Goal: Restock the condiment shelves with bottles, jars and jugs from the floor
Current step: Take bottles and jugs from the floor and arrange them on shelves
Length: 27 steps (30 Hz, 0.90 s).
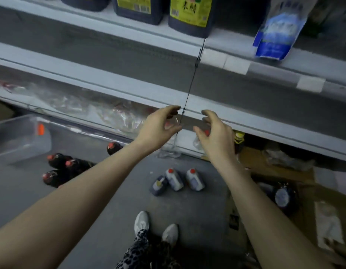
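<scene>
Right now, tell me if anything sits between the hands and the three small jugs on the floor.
Nothing visible does. The left hand and right hand hover at the shelf edge, and the three small jugs sit on open floor below, between the forearms.

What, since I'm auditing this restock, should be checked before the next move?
1. Hands free: left hand and right hand hold nothing visible: ok.
2. Stock on floor: bottles and floor jugs are there to pick: ok.
3. Shelf room: shelf shows bare surface: ok.
4. Footing: shoes stand apart from the floor jugs: ok.
5. Caps tight: too blurred: cannot tell.
</scene>
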### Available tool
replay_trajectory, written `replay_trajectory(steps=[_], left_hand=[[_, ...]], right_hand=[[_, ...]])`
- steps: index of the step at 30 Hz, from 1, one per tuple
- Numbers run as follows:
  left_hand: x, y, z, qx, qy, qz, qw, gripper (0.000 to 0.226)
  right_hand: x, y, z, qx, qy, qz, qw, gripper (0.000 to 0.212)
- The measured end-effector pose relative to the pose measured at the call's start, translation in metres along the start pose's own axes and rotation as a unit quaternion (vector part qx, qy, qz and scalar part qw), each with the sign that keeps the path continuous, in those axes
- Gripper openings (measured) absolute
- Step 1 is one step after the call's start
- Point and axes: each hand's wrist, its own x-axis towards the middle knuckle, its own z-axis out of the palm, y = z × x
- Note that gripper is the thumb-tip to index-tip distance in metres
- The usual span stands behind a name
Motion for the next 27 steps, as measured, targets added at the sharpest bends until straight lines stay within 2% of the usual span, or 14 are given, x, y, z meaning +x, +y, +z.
replay_trajectory(steps=[16, 22, 27], left_hand=[[-0.049, -0.203, 0.141, 0.050, -0.167, -0.133, 0.976, 0.061], [-0.052, -0.269, 0.203, 0.064, -0.208, -0.160, 0.963, 0.062], [-0.044, -0.331, 0.259, 0.073, -0.222, -0.179, 0.956, 0.065]], right_hand=[[-0.063, 0.144, 0.180, -0.014, -0.175, 0.160, 0.971, 0.054], [-0.075, 0.203, 0.251, -0.001, -0.191, 0.216, 0.958, 0.055], [-0.076, 0.258, 0.316, 0.007, -0.198, 0.228, 0.953, 0.056]])
